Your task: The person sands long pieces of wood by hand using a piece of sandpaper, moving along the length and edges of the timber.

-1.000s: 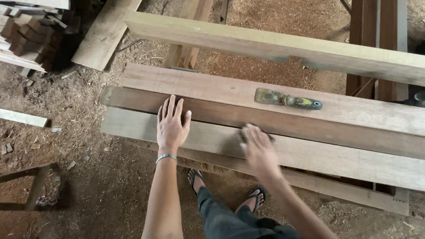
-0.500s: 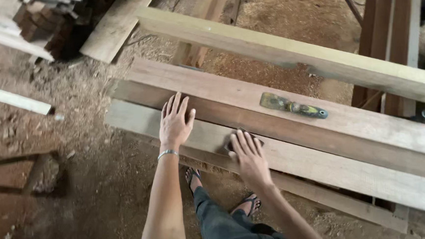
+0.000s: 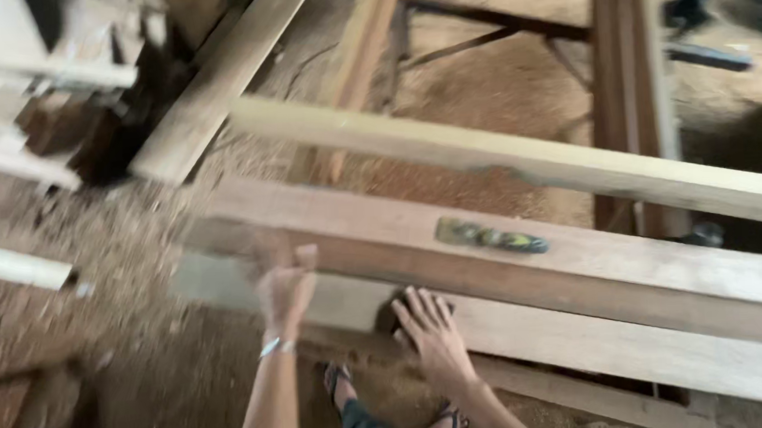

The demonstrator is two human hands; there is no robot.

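Several long wooden planks lie side by side across a low frame in front of me. My right hand [image 3: 432, 334] rests flat, fingers spread, on the pale nearest plank [image 3: 627, 349]. My left hand [image 3: 287, 286], with a bracelet on the wrist, is blurred by motion over the left end of the same plank; its fingers cannot be made out. A green and yellow hand tool [image 3: 491, 236] lies on the farthest plank [image 3: 666, 258], beyond a darker middle plank [image 3: 579, 286]. My sandalled feet [image 3: 338, 384] stand on the sawdust below.
A pale beam [image 3: 519, 157] crosses diagonally behind the planks. A loose board [image 3: 214, 83] and stacked offcuts [image 3: 50, 128] lie at the upper left. A dark upright post [image 3: 628, 67] stands at the right. Sawdust covers the ground.
My left hand has moved left and back toward the plank's end and is now blurred. My right hand has slid slightly left along the near plank. The view has shifted.
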